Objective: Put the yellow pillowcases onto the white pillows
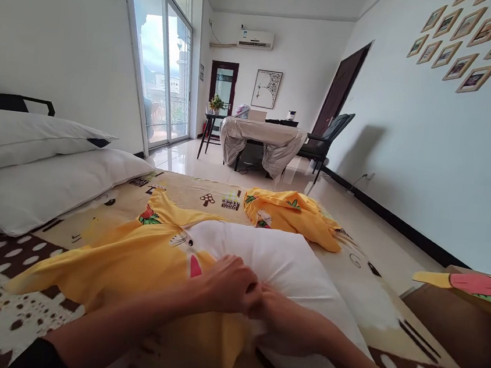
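A plump white pillow (306, 272) lies on the bed, its left part covered by a yellow pillowcase (133, 254) printed with a cat face and strawberries. My left hand (230, 285) is closed in a fist at the edge of the pillowcase, where yellow meets white. Against it, knuckles nearly touching, my right hand (281, 319) is closed over the white pillow. The fingertips of both hands are hidden, and the right hand is slightly blurred. More yellow cloth hangs between my forearms.
Another yellow cloth (290, 212) lies crumpled at the bed's far edge. Two white pillows (65, 182) are stacked at left on the patterned bed sheet (192, 190). A cardboard box (445, 322) with yellow fabric on it stands at right. Beyond are a covered table (260, 130) and a chair (329, 140).
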`<state>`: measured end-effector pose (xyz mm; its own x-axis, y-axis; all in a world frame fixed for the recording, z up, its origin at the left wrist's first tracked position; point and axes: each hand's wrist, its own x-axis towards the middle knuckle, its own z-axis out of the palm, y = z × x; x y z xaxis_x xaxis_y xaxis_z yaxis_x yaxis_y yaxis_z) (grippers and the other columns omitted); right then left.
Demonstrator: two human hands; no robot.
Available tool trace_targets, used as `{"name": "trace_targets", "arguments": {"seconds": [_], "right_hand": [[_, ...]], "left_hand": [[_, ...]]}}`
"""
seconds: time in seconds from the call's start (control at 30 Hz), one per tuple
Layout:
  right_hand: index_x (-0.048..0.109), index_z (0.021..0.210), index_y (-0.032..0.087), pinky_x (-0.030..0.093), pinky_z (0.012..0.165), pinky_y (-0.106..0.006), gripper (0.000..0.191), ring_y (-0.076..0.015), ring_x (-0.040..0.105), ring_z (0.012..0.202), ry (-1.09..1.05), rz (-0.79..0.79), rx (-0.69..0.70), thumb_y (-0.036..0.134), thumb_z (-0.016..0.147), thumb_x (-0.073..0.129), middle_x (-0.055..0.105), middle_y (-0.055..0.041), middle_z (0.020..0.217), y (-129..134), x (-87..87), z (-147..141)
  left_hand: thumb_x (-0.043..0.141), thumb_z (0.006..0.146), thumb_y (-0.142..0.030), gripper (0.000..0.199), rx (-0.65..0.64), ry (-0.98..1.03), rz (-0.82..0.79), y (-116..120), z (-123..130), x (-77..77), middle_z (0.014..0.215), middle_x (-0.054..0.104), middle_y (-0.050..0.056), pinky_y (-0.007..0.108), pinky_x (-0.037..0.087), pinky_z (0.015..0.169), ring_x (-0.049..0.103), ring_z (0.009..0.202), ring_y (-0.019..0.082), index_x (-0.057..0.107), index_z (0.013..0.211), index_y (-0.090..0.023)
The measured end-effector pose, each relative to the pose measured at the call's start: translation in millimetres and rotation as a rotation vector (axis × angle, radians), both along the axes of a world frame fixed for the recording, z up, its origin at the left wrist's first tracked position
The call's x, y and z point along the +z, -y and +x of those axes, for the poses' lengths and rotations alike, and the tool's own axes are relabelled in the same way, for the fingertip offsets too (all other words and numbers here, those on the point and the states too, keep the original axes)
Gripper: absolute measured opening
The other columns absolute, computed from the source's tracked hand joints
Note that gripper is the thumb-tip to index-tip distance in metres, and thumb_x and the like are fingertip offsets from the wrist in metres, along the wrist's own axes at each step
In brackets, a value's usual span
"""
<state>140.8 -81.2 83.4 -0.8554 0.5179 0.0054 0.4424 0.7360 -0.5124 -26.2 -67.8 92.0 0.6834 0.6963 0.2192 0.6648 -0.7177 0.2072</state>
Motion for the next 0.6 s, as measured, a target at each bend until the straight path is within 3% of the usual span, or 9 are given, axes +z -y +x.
{"name": "trace_targets", "arguments": {"seconds": [0.1,0.17,0.2,0.27,0.33,0.47,0.6], "right_hand": [[0.066,0.110,0.019,0.043,0.094,-0.032,0.038,-0.0210,0.057,0.104,0.050,-0.207,0.163,0.023,0.071,0.066,0.065,-0.0050,0.108,-17,36.3,20],[0.068,0.108,0.020,0.046,0.086,-0.028,0.031,-0.0187,0.062,0.095,0.042,-0.264,0.052,0.035,0.083,0.057,0.069,-0.0035,0.102,-45,49.4,33],[0.068,0.107,0.020,0.047,0.086,-0.028,0.033,-0.0193,0.062,0.096,0.018,-0.201,-0.091,0.039,0.085,0.053,0.069,-0.0043,0.104,-62,49.2,38],[0.064,0.116,0.023,0.044,0.091,-0.033,0.038,-0.0223,0.059,0.106,-0.011,0.075,-0.463,0.042,0.087,0.050,0.064,-0.0060,0.118,-94,34.4,43],[0.061,0.120,0.026,0.040,0.096,-0.039,0.038,-0.0251,0.055,0.113,0.157,0.219,-0.707,0.042,0.088,0.048,0.063,-0.0066,0.122,-118,6.5,43],[0.062,0.116,0.020,0.037,0.095,-0.047,0.040,-0.0283,0.057,0.111,0.244,0.254,-0.785,0.043,0.092,0.040,0.065,-0.0121,0.118,-134,-41.7,33],[0.067,0.098,0.019,0.041,0.083,-0.034,0.033,-0.0242,0.063,0.096,0.259,0.319,-0.831,0.041,0.091,0.042,0.071,-0.0100,0.099,-121,-43.3,25]], "left_hand": [[0.044,0.086,-0.027,0.033,0.008,0.070,0.048,-1,-8,-14.3,0.054,0.066,0.003,0.027,0.025,0.048,0.053,0.046,0.012,0.061,0.059,-0.018],[0.042,0.088,-0.028,0.034,0.039,0.077,0.102,1,-8,-23.4,0.056,0.066,0.002,0.027,0.028,0.050,0.055,0.048,0.012,0.058,0.061,-0.018],[0.042,0.089,-0.029,0.033,0.045,0.072,0.133,3,-6,-28.3,0.057,0.066,0.001,0.027,0.030,0.051,0.057,0.049,0.013,0.057,0.061,-0.018],[0.044,0.088,-0.031,0.031,0.026,0.056,0.206,7,-2,-39.2,0.057,0.065,0.001,0.027,0.035,0.054,0.059,0.051,0.014,0.056,0.063,-0.018],[0.047,0.086,-0.033,0.027,-0.023,0.049,0.281,10,3,-51.3,0.058,0.065,0.001,0.028,0.040,0.057,0.060,0.051,0.016,0.056,0.064,-0.018],[0.052,0.084,-0.034,0.027,-0.085,0.051,0.398,12,11,-66.9,0.053,0.063,0.001,0.029,0.044,0.055,0.059,0.046,0.016,0.057,0.063,-0.018],[0.049,0.086,-0.038,0.035,-0.099,0.076,0.494,11,20,-55.1,0.045,0.060,0.002,0.028,0.042,0.050,0.057,0.040,0.017,0.059,0.058,-0.018]]}}
